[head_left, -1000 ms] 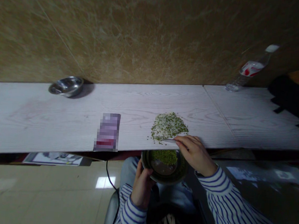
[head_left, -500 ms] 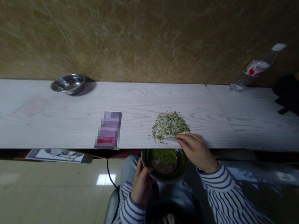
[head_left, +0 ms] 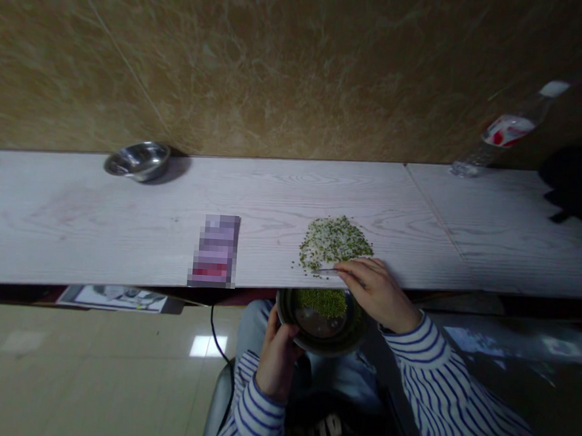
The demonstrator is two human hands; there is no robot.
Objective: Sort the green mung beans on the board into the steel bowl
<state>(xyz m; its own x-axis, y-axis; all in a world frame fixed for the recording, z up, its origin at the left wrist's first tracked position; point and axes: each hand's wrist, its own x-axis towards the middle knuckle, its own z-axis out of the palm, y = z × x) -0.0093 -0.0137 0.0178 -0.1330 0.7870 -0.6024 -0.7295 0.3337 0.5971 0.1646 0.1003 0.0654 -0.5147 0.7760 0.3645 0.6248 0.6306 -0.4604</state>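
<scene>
My left hand (head_left: 278, 355) is closed on the rim of a metal bowl (head_left: 330, 345), thumb over its edge, below the table's front edge. Small green beans (head_left: 328, 302), like mung beans, lie heaped at the bowl's far side. Above it, my right hand (head_left: 378, 289) pinches a thin metal utensil (head_left: 324, 270); whether it is a spoon or tweezers I cannot tell. Its tip points left, at the near edge of a spread pile of green beans and white grains (head_left: 336, 240) on the tabletop. My fingers hide part of the utensil and of the pile's near right edge.
A second metal bowl (head_left: 137, 161) stands by the wall at the back left. Left of the pile lies a blurred purple packet or phone-like item (head_left: 216, 251). A clear plastic bottle (head_left: 506, 132) and a dark bag-like object (head_left: 576, 186) are at the right. The table's front edge (head_left: 262, 287) runs above my lap.
My right hand has shifted slightly left along the pile's near edge with the utensil. My left hand keeps its hold on the bowl. The whole view has moved a little.
</scene>
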